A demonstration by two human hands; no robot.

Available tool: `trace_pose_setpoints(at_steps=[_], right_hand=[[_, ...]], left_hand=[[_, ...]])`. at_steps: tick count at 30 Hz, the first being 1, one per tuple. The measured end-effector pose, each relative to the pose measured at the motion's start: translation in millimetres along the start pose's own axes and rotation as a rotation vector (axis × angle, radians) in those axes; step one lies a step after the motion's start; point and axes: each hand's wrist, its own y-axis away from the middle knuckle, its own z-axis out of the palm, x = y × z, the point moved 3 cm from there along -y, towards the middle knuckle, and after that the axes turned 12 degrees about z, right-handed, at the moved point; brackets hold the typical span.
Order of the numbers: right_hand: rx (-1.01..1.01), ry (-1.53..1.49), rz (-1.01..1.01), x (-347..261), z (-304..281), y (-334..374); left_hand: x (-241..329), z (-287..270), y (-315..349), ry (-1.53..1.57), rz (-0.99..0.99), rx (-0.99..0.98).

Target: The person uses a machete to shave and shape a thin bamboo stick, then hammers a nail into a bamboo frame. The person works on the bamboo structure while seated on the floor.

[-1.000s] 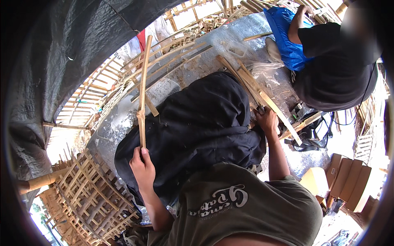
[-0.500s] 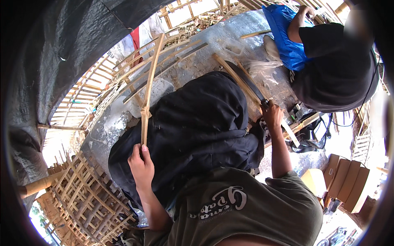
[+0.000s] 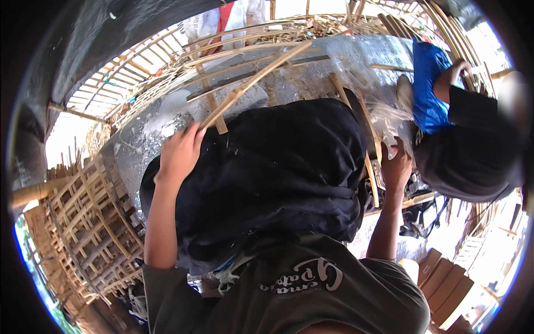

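A long bamboo strip [image 3: 253,83] slants up and to the right from my left hand [image 3: 181,155], which is closed around its lower end. The strip passes over the grey sheet beyond my dark-covered lap [image 3: 272,161]. My right hand [image 3: 397,167] is beside the handle of a long dark-bladed knife [image 3: 362,119], its fingers apart and no longer round the handle. Crumpled clear plastic [image 3: 392,117] lies just beyond those fingertips; I cannot tell whether they touch it. The knife rests by my right knee, next to a narrow bamboo piece [image 3: 340,89].
To the right another person sits in dark clothing [image 3: 467,145], with a blue plastic bag [image 3: 429,83] by their arm. A woven bamboo basket [image 3: 94,222] stands at left. Loose bamboo strips [image 3: 214,106] lie ahead; brown cardboard boxes [image 3: 445,284] are at lower right.
My right hand has let go of the knife and moved to its right side. My left hand has moved forward, and the bamboo strip has tilted from near upright toward the right.
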Motion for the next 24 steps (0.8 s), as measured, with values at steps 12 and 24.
trace_pose_setpoints(at_steps=[12,24], right_hand=[[-0.325,-0.121,-1.015,-328,30,-12],[-0.522,-0.014,-0.979,-339,119,-25]], left_hand=[[-49,77,-49,-0.047,0.152,-0.05],[-88,65,-54,0.199,-0.087,0.419]])
